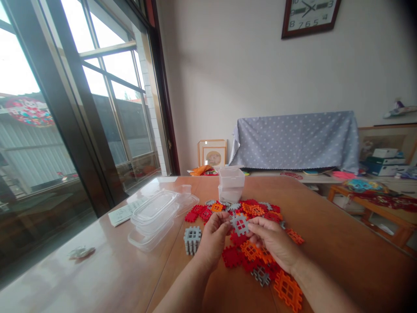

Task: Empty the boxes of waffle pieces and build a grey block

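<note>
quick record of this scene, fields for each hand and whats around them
left hand: holds a grey square waffle-shaped plastic tile by its left side
right hand: holds the same tile by its right side
beside hands: loose pile of red, orange and grey plastic waffle tiles; upright stack of grey plastic tiles
on table: wooden table; clear plastic food tubs; stacked clear square plastic boxes
background: grey polka-dot cloth; square wall clock

The grey tile (240, 224) I'm holding looks like smooth matt plastic; the worktop (329, 248) is glossy varnished wood, the tubs (153, 217) clear shiny plastic, and the dotted drape (293, 141) probably cloth.
</note>
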Demonstrator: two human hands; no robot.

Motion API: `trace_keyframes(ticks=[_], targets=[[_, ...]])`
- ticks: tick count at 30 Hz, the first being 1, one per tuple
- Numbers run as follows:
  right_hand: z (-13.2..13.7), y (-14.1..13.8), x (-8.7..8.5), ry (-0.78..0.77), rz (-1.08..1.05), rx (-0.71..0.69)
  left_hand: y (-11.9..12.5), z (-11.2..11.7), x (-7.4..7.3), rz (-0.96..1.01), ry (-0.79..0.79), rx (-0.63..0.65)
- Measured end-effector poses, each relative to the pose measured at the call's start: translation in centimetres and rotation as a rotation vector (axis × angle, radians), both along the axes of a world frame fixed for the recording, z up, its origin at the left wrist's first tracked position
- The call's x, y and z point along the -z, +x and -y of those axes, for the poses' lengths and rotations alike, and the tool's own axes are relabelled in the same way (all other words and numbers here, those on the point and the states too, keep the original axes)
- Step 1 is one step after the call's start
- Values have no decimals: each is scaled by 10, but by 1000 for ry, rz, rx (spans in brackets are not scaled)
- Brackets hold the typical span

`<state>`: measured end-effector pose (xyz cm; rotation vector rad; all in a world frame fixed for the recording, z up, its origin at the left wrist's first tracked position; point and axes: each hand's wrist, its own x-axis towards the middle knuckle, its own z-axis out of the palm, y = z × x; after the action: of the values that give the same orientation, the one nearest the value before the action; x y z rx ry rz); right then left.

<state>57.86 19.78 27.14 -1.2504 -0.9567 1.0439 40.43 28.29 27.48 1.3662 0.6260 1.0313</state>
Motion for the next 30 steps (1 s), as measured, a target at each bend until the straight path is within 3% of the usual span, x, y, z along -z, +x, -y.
trace_keyframes(ticks=[3,9,14,18,22,25,30], targets=[[-1,1,1,-5,-33,25,0,0,6,-34,111,7],[-1,1,-2,3,-81,21,-6,1,12,-328,549,-96],[0,-1,-2,12,-110,20,-11,0,8,-407,703,-131],[0,-2,-3,20,-132,-6,-14,-1,2,-459,767,-150],[2,0,-5,15,-146,-11,-24,1,-13,-473,761,-214],[3,2,-4,-11,-114,5,-45,-2,-29,-468,726,-276],[2,6,0,-35,-69,29,-96,-16,-47,-469,596,-259]])
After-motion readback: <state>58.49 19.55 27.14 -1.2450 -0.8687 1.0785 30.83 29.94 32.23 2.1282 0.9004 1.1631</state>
